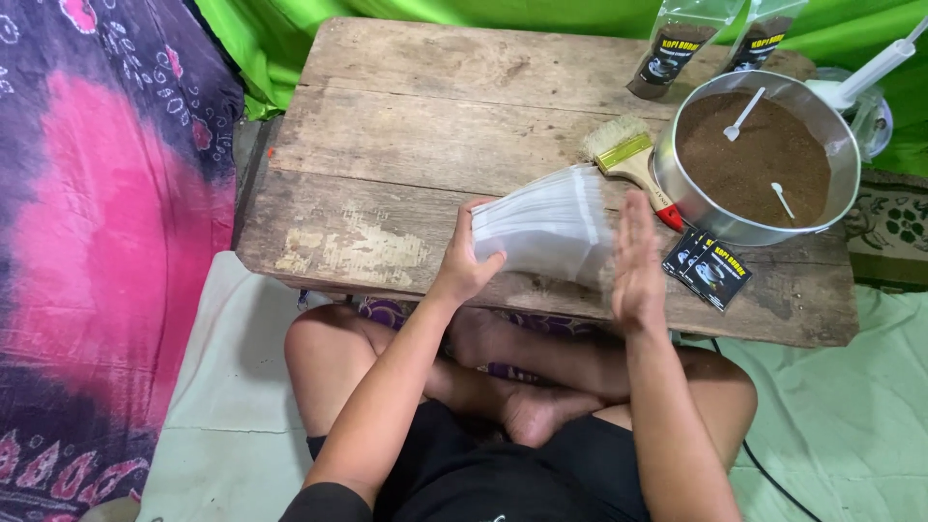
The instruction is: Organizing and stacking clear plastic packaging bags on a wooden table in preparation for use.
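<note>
- Fingers [480, 259] of the left hand [464, 266] are curled around the near end of a stack of clear plastic pouches [546, 227], thumb on the underside, gripping it.
- Right hand [638, 256] is held flat and upright, fingers straight and close together, palm against the stack's right edge; it grips nothing.
- Stack is lifted slightly above the wooden table [406, 145], over its front middle section.
- Head view, surface: a low table of weathered planks, with pale worn patches near the front left.
- On the table's right side stands a round metal sieve [677, 174] filled with brown powder, with two white spoons [744, 114] lying in it.
- Paintbrush [626, 155] with pale bristles and a red-tipped handle lies just beside the sieve's left wall.
- Small black sachets [710, 269] lie at the front of the sieve.
- Two filled clear pouches [677, 48] stand at the back right corner.
- Room: green cloth [271, 39] behind the table, a pink and purple patterned fabric [97, 242] at left, pale sheeting on the floor [831, 416].
- Person sits cross-legged at the table's front edge.
</note>
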